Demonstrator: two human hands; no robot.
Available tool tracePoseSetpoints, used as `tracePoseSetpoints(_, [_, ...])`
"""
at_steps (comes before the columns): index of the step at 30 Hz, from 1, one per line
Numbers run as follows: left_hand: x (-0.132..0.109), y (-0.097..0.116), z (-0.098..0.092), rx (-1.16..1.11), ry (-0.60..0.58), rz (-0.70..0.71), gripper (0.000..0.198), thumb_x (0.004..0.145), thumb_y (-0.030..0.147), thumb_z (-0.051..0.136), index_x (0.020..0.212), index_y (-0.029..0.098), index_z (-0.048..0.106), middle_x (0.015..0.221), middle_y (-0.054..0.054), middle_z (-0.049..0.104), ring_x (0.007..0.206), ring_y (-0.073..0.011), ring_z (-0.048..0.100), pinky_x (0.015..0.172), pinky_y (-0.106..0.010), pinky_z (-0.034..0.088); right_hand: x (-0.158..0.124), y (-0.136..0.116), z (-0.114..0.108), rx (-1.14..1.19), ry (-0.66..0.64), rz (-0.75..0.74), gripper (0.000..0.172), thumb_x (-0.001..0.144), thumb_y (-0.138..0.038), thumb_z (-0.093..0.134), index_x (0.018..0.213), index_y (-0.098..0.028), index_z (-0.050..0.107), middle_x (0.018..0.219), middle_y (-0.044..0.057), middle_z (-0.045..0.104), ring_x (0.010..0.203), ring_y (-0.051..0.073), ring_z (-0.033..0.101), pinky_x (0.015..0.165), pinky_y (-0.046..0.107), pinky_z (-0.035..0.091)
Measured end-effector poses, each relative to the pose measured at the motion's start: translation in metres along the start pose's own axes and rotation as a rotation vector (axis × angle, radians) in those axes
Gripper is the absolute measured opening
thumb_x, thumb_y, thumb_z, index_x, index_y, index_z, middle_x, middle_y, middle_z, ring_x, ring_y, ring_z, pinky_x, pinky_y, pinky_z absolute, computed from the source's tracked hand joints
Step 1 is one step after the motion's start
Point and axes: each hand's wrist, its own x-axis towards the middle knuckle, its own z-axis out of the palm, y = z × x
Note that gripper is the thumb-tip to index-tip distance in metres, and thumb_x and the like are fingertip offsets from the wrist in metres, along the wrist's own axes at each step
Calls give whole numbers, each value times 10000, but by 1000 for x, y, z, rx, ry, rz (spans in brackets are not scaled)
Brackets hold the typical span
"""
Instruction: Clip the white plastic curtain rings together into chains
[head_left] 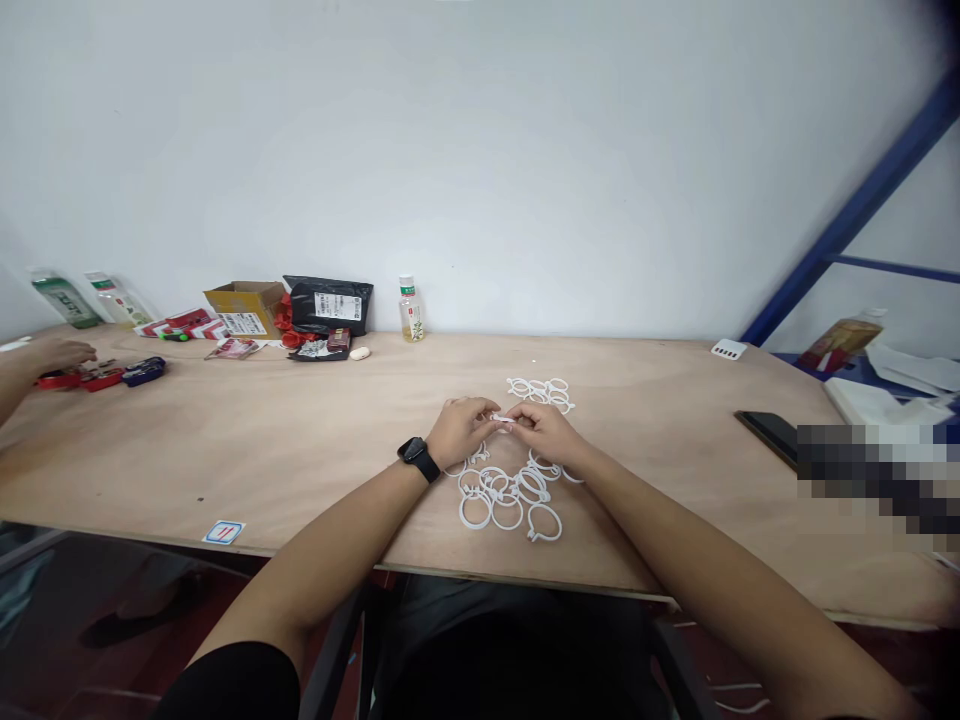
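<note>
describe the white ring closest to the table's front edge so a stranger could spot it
On the wooden table, find the larger cluster of white rings, on the near side of the person's right hand. The ring sits at its lower right. Unlike its neighbours, it reaches lowest in the picture, its loop uncrossed by other rings, its tab pointing lower left.

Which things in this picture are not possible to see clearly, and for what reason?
All in the head view:
White piece between the left hand and right hand: full shape covered by both.
Phone: right end blocked by pixelation.
Label on the black bag: print too small.
Co-worker's arm: cut off by the left edge.
</note>
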Motion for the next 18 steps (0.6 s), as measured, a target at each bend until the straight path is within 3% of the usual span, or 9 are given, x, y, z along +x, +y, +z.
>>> tracePoseSetpoints(7, [1, 0, -1, -75, 141, 57, 167, 879, 339, 616, 855, 194, 695, 811, -26, 719, 777, -150, 636, 780, -301, 468, -1, -3, -2, 32, 56, -74, 142, 828, -318, 629, 850, -192, 692, 746, 24, 677, 654, 146, 579, 619, 266, 442])
tracePoseSetpoints(14, [0, 2, -2, -22, 113, 83, 146, 889, 300, 592, 876, 205, 702, 856, -34, 729, 826, -167, 639, 814, -327, 448, -3, -6, 8, 100, 136, -44, 231, 867, -319, 595, 1065, -213, 650, 822, 22, 716, 675, 152, 637, 653, 280, 497])
tracePoseSetpoints(18, [-2, 4, -2, 25, 77, 112, 148, 891, 298, 584, 880, 218, 708, 861, -32, 730, 831, -172, 637, 832, -343, 428, -4, -10, 9, 19, 150, -104, 187, 908, -328, 545, 970, -227, 689, 844, 36, 723, 732, 170, 646, 700, 301, 491])
